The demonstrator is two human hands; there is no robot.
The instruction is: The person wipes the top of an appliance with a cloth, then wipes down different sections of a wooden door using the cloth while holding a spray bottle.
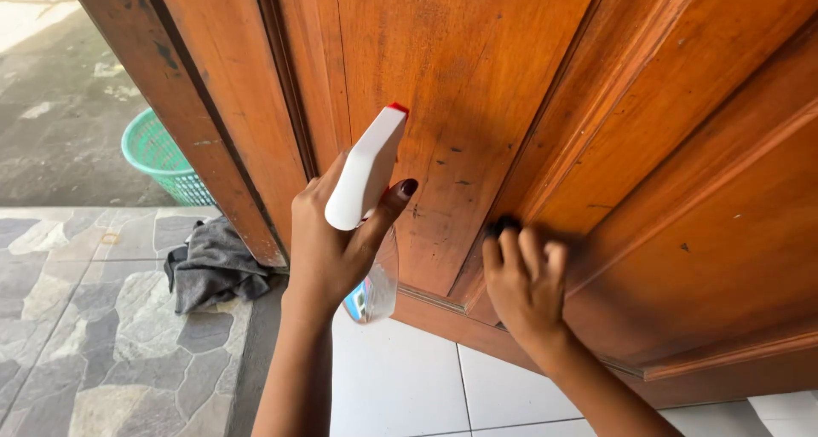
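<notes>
Your spray bottle (368,200) is up in your left hand (328,245), and that's the thing to watch: its white trigger head with the little red nozzle tip points up and to the right at the wooden door (511,105), while the clear body hangs down below your fist, so the long axis runs on a slant from low near the white floor tiles (400,386) to high against the panel. Your left fingers are wrapped closed around the neck, thumb laid along the trigger side, a firm hold. The door lies straight ahead of the nozzle, very near, its orange-brown varnish flecked with small dark specks just right of the spray head. Your right hand (527,277) sits further right and a bit lower, pressed to the moulded edge of the panel, fingers curled over something dark at the fingertips; you can't tell from here what it is, only that the hand is mostly closed on it and touching the wood. The right hand is the one on the door, the left stands just off it. Out to the left, a crumpled grey cloth (213,267) lies on the stone paving by the door's foot, and a green plastic basket (162,160) sits beyond on the concrete.
</notes>
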